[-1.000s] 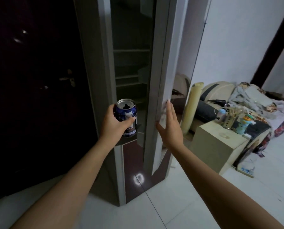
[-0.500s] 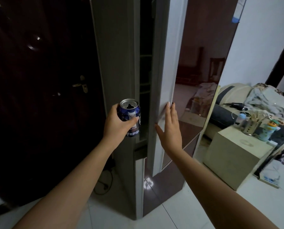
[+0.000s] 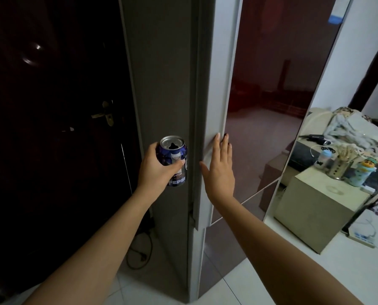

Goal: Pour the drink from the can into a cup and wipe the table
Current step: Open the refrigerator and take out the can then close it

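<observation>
Can (image 3: 176, 159) reads "PEPSI", last letter seemingly cut off

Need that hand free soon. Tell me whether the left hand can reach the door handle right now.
Probably not: the left hand is wrapped round the open can, and the door handle sits off to its left.

Grey cabinet door (image 3: 214, 84), dark entry door (image 3: 51, 106), beige cube stand (image 3: 315, 212)

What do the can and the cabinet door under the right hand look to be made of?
The can looks like thin aluminium: bare silvery top, glossy blue printed wall. The cabinet door looks like dark glossy glass or lacquered panel, since it mirrors the room, set in a pale matte frame, metal or plastic. The right hand lies flat on that frame; the left hand grips the can.
</observation>
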The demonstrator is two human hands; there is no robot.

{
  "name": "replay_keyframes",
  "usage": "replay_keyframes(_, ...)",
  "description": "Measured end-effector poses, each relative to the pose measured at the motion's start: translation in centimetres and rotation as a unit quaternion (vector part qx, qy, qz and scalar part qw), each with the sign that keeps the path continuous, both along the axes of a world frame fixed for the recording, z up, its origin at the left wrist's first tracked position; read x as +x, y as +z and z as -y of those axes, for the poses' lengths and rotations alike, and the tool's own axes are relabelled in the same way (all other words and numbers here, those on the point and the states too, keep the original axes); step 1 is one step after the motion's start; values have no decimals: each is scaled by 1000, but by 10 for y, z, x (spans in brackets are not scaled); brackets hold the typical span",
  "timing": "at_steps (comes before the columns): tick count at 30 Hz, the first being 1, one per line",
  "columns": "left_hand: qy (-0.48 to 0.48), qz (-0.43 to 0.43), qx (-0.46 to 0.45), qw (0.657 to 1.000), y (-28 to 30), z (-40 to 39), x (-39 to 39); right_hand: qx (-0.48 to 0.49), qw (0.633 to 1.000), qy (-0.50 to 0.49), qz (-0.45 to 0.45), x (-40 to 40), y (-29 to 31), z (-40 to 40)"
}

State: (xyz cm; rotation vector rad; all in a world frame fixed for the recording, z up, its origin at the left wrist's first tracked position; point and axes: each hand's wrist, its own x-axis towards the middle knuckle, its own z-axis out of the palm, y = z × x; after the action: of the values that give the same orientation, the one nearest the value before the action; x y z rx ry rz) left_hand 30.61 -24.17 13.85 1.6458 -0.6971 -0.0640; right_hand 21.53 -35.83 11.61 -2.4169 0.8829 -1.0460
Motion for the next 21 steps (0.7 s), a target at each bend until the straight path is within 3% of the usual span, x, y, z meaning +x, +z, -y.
replay_keyframes(21,-26,-5,17,1000,-6,6,16,-18,997,57,-45,11,-5,20)
